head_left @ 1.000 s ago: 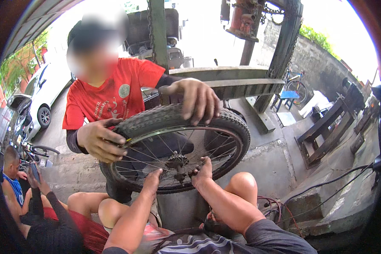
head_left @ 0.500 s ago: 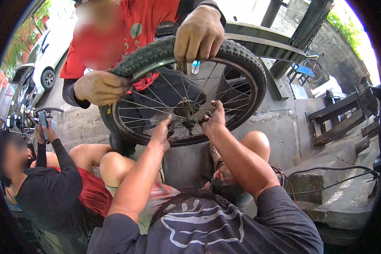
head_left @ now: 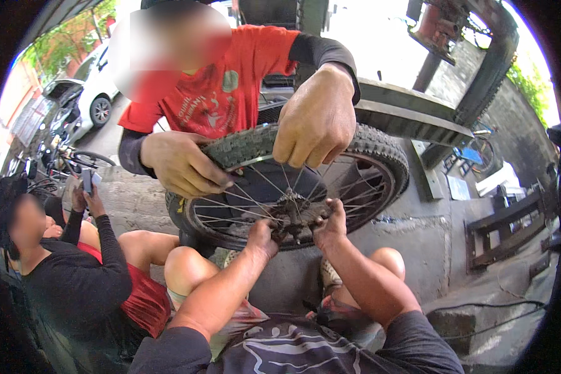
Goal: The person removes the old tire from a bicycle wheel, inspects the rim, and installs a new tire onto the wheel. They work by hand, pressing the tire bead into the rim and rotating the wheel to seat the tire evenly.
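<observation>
A bicycle wheel with a knobbly black tyre is tilted in front of me. Its hub with a sprocket cassette lies between my hands. My left hand is closed at the spokes just left of the hub, its fingers partly hidden. On the other side, my right hand has curled fingers at the spokes, thumb raised; its exact hold is hard to see. A person in a red shirt faces me. That person's two hands grip the far side of the tyre and rim.
At left sits a person in black with a phone. Dark metal beams stand behind the wheel. A metal frame and black cables lie to the right. A white car and a bicycle are farther back.
The wheel appears lower and farther right, partly as my view has shifted. My left hand has come closer to the hub. The other person's hands have moved along with the tyre.
</observation>
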The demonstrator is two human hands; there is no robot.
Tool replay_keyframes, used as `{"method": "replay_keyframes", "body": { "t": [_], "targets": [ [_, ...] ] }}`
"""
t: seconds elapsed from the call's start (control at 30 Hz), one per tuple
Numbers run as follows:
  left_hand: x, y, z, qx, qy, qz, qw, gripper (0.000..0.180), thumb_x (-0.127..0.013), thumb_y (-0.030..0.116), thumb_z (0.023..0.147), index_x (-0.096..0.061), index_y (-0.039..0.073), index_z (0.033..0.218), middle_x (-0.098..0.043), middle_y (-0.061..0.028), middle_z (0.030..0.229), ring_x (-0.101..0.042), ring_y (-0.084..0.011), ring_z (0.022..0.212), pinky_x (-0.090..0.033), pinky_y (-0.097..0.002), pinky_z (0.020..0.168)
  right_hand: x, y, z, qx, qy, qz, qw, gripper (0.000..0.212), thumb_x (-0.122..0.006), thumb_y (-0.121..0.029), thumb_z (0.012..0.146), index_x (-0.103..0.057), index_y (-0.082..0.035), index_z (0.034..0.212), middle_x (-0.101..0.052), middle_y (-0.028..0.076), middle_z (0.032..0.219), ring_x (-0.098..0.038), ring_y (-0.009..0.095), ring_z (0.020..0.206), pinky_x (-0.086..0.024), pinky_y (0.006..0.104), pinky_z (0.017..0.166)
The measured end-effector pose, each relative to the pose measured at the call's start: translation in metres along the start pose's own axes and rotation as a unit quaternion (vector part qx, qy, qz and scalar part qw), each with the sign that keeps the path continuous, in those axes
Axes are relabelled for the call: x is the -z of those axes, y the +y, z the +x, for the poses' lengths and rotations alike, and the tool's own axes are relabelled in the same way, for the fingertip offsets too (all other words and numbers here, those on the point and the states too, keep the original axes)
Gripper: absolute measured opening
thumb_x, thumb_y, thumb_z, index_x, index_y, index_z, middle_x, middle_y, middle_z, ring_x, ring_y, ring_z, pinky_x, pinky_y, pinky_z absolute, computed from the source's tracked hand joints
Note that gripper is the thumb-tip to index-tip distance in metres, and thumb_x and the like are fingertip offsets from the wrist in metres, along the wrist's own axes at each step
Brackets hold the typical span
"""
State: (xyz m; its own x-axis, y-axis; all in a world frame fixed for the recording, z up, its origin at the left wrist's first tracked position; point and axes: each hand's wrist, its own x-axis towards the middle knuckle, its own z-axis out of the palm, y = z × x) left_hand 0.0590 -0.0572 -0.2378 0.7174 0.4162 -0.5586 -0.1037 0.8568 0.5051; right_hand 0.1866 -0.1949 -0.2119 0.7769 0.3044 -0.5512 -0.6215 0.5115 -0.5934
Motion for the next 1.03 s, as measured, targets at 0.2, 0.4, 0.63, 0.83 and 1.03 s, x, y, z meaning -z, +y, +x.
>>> {"method": "replay_keyframes", "body": {
  "t": [0.2,0.4,0.63,0.83,1.03],
  "targets": [
    [0.018,0.004,0.008,-0.010,-0.067,0.009,0.998,0.043,-0.055,0.009,0.090,-0.068,0.004,0.131,-0.075,-0.0125,0.120,-0.073,-0.0309,0.112,-0.060,-0.0465,0.099,-0.008,0.006,-0.001,-0.017,0.002,0.041,0.999,0.023,-0.077,-0.033,0.086,-0.059,-0.023,0.095,-0.054,-0.004,0.085,-0.047,0.014,0.070,-0.047,0.0300,0.069],
    [0.016,0.016,0.003,0.005,-0.054,-0.015,0.998,0.051,-0.049,0.007,0.092,-0.061,0.003,0.142,-0.071,-0.0163,0.130,-0.071,-0.0345,0.117,-0.060,-0.0502,0.105,-0.035,0.002,-0.024,0.022,0.004,0.009,1.000,0.018,-0.074,-0.024,0.091,-0.058,-0.019,0.098,-0.048,-0.006,0.076,-0.042,0.010,0.062,-0.038,0.0292,0.059],
    [0.009,0.013,-0.003,-0.051,-0.060,0.010,0.997,0.045,-0.045,0.008,0.102,-0.062,0.010,0.144,-0.073,-0.0137,0.129,-0.073,-0.0308,0.112,-0.063,-0.0481,0.097,-0.039,-0.001,-0.021,0.006,0.004,-0.026,1.000,0.017,-0.073,-0.024,0.093,-0.059,-0.018,0.101,-0.045,-0.007,0.073,-0.040,0.010,0.059,-0.039,0.0294,0.057],
    [0.008,0.013,-0.003,-0.019,-0.055,-0.007,0.998,0.042,-0.043,0.010,0.103,-0.066,0.011,0.138,-0.074,-0.0149,0.125,-0.074,-0.0311,0.111,-0.063,-0.0487,0.097,-0.027,-0.002,-0.023,-0.009,-0.004,-0.037,0.999,0.046,-0.081,-0.031,0.085,-0.056,-0.014,0.120,-0.052,0.003,0.103,-0.046,0.014,0.073,-0.044,0.0356,0.065],
    [0.030,0.010,-0.007,0.015,0.006,-0.008,1.000,0.041,-0.053,0.014,0.095,-0.068,0.005,0.131,-0.075,-0.0131,0.121,-0.072,-0.0327,0.109,-0.060,-0.0494,0.101,-0.013,0.006,-0.029,-0.035,-0.011,-0.057,0.998,0.032,-0.070,-0.043,0.097,-0.065,-0.018,0.117,-0.062,0.003,0.098,-0.057,0.018,0.087,-0.049,0.0362,0.082]
  ]
}}
